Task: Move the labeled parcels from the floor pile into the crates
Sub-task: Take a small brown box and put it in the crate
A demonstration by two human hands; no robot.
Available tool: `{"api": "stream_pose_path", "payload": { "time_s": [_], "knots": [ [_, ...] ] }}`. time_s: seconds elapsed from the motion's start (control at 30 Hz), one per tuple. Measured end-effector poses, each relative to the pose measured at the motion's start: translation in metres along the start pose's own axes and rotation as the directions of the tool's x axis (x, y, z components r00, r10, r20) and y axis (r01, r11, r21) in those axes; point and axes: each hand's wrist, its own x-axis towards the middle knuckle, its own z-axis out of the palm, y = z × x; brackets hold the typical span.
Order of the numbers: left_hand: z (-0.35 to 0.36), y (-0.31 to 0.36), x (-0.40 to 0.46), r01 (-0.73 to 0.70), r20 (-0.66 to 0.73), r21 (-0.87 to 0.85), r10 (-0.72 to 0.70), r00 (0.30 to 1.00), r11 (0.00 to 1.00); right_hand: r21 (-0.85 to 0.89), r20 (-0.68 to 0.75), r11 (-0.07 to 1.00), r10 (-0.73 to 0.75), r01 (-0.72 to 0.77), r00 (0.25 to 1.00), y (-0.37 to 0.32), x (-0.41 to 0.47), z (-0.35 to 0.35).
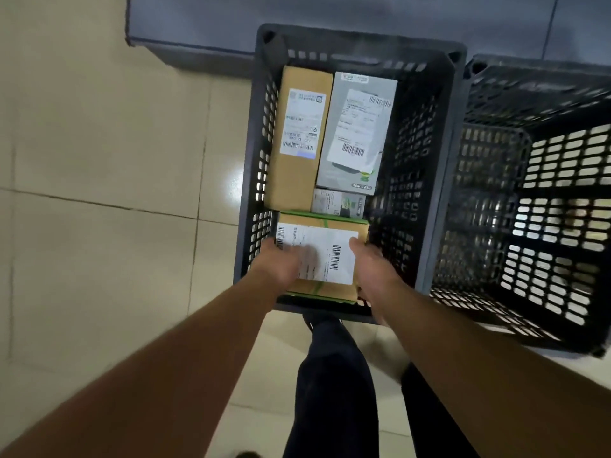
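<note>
A dark grey slotted crate (pixel 426 160) stands on the floor in front of me. Inside lie a long brown parcel (pixel 297 180), a grey labeled parcel (pixel 357 133) and a small grey box (pixel 337 203). At the crate's near end sits a brown parcel with green tape and a white label (pixel 325 252). My left hand (pixel 281 262) grips its left side, thumb blurred over the label. My right hand (pixel 373 269) grips its right side. The fingers of both hands are hidden below the parcel.
A second dark crate (pixel 529 206) stands right beside the first on the right, with nothing seen in it. Behind both runs a dark grey platform (pixel 198 34). Beige floor tiles (pixel 99 193) spread to the left. My dark trouser legs (pixel 337 391) are below.
</note>
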Motion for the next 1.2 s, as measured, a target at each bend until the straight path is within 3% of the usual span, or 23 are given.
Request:
{"api": "stream_pose_path", "payload": {
  "time_s": [0.4,0.67,0.9,1.03,1.2],
  "knots": [
    [-0.01,-0.004,0.04,0.026,-0.063,0.135,-0.017,0.998,0.991,0.061,0.037,0.985,0.16,-0.162,0.986,-0.006,0.03,0.042],
    [-0.001,-0.011,0.028,-0.142,0.001,0.307,0.149,0.989,0.941,-0.079,0.028,0.984,0.163,-0.161,0.986,-0.008,0.032,0.045],
    [0.0,-0.011,0.003,-0.075,-0.003,0.198,0.077,0.997,0.977,-0.189,-0.023,0.979,0.068,-0.071,0.997,-0.006,0.01,0.02],
    [0.016,0.001,-0.029,-0.024,0.005,0.031,0.024,1.0,0.999,-0.012,-0.062,0.999,0.048,-0.049,0.997,0.003,-0.012,-0.005],
    [0.053,0.011,-0.083,-0.076,-0.008,-0.052,0.076,0.997,0.996,0.139,-0.028,0.99,-0.019,0.023,0.999,0.01,-0.039,-0.043]
  ]
}}
